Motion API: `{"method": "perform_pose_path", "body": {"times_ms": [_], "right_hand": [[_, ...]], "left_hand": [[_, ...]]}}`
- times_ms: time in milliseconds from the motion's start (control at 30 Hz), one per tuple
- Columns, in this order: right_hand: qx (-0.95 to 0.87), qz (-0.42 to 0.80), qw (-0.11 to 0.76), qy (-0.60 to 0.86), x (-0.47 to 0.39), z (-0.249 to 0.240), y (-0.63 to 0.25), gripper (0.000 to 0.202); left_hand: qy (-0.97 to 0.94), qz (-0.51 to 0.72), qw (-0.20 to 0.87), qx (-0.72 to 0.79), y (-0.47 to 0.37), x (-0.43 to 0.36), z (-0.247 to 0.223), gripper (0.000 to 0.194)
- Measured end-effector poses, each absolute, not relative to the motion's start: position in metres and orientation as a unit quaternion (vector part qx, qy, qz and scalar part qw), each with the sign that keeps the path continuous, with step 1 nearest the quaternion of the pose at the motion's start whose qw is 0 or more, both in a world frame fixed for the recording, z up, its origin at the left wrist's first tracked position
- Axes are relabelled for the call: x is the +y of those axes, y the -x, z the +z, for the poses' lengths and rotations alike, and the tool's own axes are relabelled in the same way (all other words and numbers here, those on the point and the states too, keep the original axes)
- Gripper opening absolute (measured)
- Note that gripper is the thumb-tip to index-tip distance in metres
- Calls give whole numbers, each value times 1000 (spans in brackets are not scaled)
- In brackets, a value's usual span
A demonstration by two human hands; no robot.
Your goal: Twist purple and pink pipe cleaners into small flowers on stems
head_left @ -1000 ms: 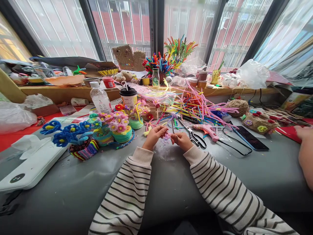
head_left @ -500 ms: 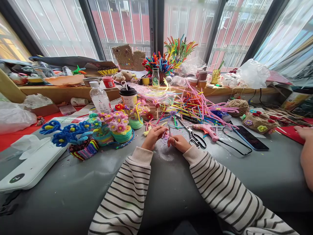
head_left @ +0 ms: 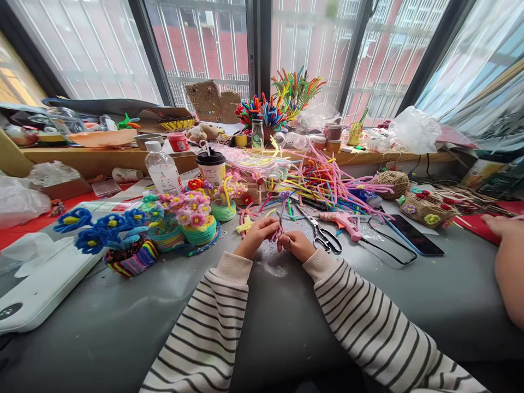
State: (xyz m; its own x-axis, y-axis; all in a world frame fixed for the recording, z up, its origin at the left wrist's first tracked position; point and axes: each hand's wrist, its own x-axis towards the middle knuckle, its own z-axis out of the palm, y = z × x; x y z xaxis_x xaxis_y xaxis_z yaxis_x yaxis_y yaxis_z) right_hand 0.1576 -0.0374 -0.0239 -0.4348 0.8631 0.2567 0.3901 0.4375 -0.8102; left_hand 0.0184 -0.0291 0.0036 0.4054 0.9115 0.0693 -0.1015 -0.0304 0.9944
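Near the middle of the grey table (head_left: 282, 322), my left hand (head_left: 258, 236) pinches a small pink fuzzy piece (head_left: 277, 233). Facing it, my right hand (head_left: 297, 244) has its fingers closed round the handles of what looks like small scissors, whose thin blades point up beside the piece. The two hands almost touch. Pink and white bits lie on the table around them. To their right are large black-handled scissors (head_left: 327, 240) and a pink glue gun (head_left: 343, 222).
Pipe-cleaner flowers in pots (head_left: 133, 256), a plastic bottle (head_left: 162, 169) and a lidded cup (head_left: 212, 166) stand left. Behind lies a heap of pipe cleaners (head_left: 327, 183). A phone (head_left: 415, 234) and another person's hand (head_left: 510, 262) are at the right.
The view has shifted slightly, so things sit a little further left. My hands have drawn closer together at the pink piece. The other person's hand reaches slightly further in.
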Motion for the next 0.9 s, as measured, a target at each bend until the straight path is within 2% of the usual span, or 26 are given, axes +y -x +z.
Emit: {"method": "perform_pose_path", "body": {"times_ms": [567,900], "right_hand": [[-731,355,377,444,-33,-28,-156,52],[-736,324,369,467,-35,-26,-154,51]], "left_hand": [[-588,441,572,364,-18,-27,-1,26],[-607,452,534,378,-17,-26,-1,25]]}}
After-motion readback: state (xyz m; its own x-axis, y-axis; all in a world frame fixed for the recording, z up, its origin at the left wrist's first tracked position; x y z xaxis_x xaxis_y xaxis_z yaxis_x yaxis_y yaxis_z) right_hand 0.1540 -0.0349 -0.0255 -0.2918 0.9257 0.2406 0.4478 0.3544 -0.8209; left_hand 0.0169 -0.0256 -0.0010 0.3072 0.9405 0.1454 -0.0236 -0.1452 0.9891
